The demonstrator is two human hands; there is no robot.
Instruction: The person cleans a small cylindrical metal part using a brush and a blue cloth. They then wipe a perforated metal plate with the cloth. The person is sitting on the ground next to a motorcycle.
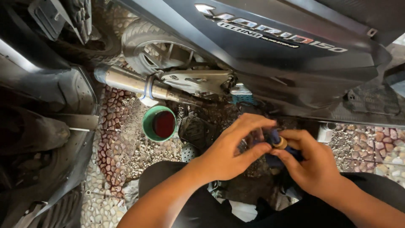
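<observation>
Pebbled ground [126, 147] runs under the dark scooter body [295, 63] beside me, its exhaust pipe [126, 81] just above a green cup [159, 123] of dark liquid. My left hand [232, 147] and right hand [312, 162] are pressed close together, fingers pinching a small brass-tipped part [278, 142] wrapped in blue cloth [272, 160] over my lap. If my grip slips, I judge it could vanish among the stones, or my elbow could tip the cup.
</observation>
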